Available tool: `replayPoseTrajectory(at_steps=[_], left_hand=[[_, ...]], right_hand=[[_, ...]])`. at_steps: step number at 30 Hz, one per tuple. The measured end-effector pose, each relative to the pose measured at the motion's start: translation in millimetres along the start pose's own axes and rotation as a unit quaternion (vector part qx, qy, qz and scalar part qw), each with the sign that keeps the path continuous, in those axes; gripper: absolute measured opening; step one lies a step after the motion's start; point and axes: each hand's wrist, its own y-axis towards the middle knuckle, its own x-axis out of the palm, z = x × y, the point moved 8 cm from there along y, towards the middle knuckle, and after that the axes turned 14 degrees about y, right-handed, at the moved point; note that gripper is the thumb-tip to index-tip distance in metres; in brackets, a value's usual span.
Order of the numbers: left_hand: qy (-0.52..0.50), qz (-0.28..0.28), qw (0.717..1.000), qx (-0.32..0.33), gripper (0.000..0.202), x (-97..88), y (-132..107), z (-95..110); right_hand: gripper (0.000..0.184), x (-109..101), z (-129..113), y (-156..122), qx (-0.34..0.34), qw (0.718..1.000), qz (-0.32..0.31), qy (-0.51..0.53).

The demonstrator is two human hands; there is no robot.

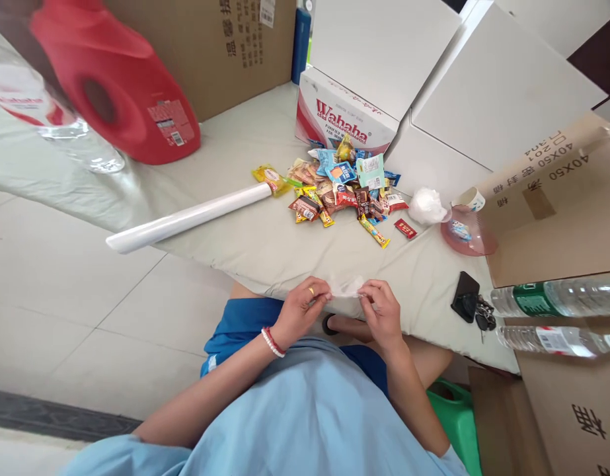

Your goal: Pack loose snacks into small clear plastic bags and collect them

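Between my two hands a small clear plastic bag [346, 287] is stretched, just above the table's near edge. My left hand [307, 305] pinches its left end; it wears a gold ring. The other end is pinched by my right hand [381, 309]. Beyond the hands lies a heap of wrapped snacks [342, 182], in red, blue, yellow and brown wrappers. A small red packet [405, 229] sits apart at its right. A roll of white plastic [190, 217] points toward the heap from the left, beside a yellow packet [272, 180].
A red detergent jug [136, 92] and a clear water bottle [61, 119] stand at the left. A Wahaha box [342, 112] is behind the heap. On the right are crumpled white plastic [427, 205], a pink bowl [476, 241], a black phone [466, 296], keys [484, 314], bottles and cartons.
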Motion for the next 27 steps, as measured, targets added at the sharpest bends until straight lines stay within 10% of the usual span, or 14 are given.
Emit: replayPoseTrajectory(at_steps=[5,8,12,18,23,27], left_hand=[[-0.112,-0.006,0.983,-0.142,0.033,2.7,-5.0,-29.4],[-0.047,0.011,0.994,-0.097,0.06,-2.2,-2.7,-14.1],[0.088,-0.016,0.996,-0.016,0.019,-4.5,6.2,3.8],[-0.01,0.034,0.987,-0.158,0.031,-23.5,8.6,-22.9],[0.022,-0.035,0.996,-0.082,0.035,3.8,10.2,3.9],[-0.081,-0.069,0.982,-0.158,0.033,15.2,10.0,-8.1]], right_hand=[[0.021,-11.0,-5.8,-8.0,-0.032,0.998,0.045,0.01],[0.027,-4.4,-14.1,-12.9,-0.045,0.998,0.013,0.033],[0.031,-2.3,-14.7,-15.8,-0.048,0.995,-0.022,0.086],[0.023,-30.9,7.8,-14.6,0.009,0.984,0.062,0.167],[0.025,-15.6,0.5,-8.9,0.031,0.979,0.023,0.199],[0.022,-22.6,7.2,-2.7,0.039,0.961,0.07,0.266]])
